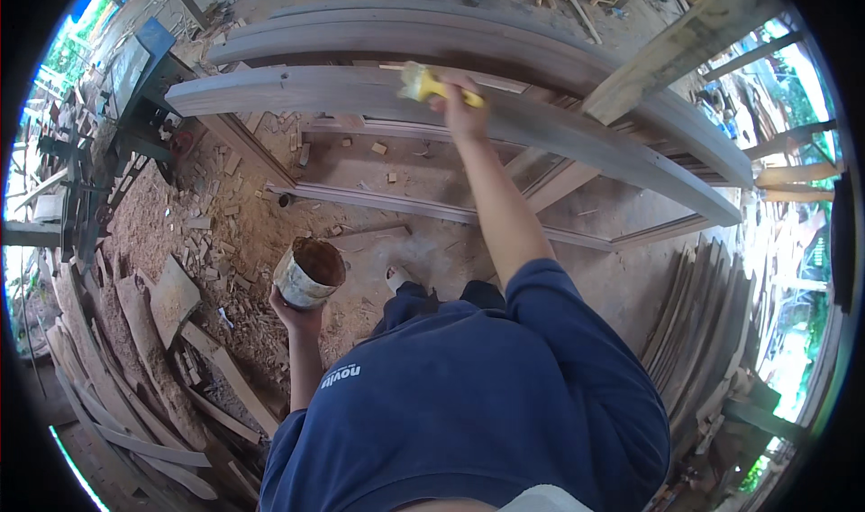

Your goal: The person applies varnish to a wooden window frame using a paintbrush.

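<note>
My right hand [462, 106] reaches forward and grips a yellow-handled brush [423, 83]. Its bristles rest on the top face of a long grey wooden plank [297, 88] that lies across a wooden frame. My left hand [295, 316] holds a round, stained tin can [309, 273] from below, down by my left side. The can is open at the top and its inside looks dark brown. My dark blue shirt fills the lower middle of the view.
More long planks [378, 30] lie behind the one under the brush. Wood offcuts and sawdust [194, 233] cover the ground at left. Stacked boards stand at the left [144, 350] and right [703, 323]. A blue-green machine stand [144, 88] is at upper left.
</note>
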Tool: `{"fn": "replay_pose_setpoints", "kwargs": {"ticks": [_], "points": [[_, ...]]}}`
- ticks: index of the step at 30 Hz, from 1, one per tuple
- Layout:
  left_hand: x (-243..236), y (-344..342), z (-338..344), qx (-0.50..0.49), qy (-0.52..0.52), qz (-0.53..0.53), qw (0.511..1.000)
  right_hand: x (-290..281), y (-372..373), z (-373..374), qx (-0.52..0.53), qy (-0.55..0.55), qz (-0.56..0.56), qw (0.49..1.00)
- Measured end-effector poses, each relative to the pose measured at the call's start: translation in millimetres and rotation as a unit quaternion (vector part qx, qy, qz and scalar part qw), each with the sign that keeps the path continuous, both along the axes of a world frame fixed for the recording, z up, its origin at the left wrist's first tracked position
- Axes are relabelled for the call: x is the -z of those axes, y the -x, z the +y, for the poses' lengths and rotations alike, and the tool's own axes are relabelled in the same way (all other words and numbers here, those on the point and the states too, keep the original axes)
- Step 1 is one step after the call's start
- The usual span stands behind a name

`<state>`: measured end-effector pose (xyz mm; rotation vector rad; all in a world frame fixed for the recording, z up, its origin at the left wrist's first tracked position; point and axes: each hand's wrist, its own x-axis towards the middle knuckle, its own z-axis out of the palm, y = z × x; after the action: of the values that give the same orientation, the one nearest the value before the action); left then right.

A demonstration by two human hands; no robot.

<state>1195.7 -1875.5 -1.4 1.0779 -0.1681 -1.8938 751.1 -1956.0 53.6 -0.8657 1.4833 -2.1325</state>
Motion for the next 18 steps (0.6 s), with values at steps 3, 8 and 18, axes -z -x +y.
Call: {"fn": "replay_pose_setpoints", "kwargs": {"ticks": [3, 8, 18], "points": [[15.3, -12.8, -4.8, 0.01, -0.016, 0.012, 1.0, 18.2, 32.8, 57.6, 0.018, 0.052, -0.036, 0.998], [18.4, -5.9, 5.6, 0.025, -0.08, 0.006, 0.996, 13.4, 130.1, 184.5, 0.167, -0.04, 0.108, 0.979], [47.0, -13.6, -1.8, 0.033, -0.059, 0.036, 0.997, 26.9, 20.9, 132.7, 0.177, -0.163, 0.57, 0.785]]}}
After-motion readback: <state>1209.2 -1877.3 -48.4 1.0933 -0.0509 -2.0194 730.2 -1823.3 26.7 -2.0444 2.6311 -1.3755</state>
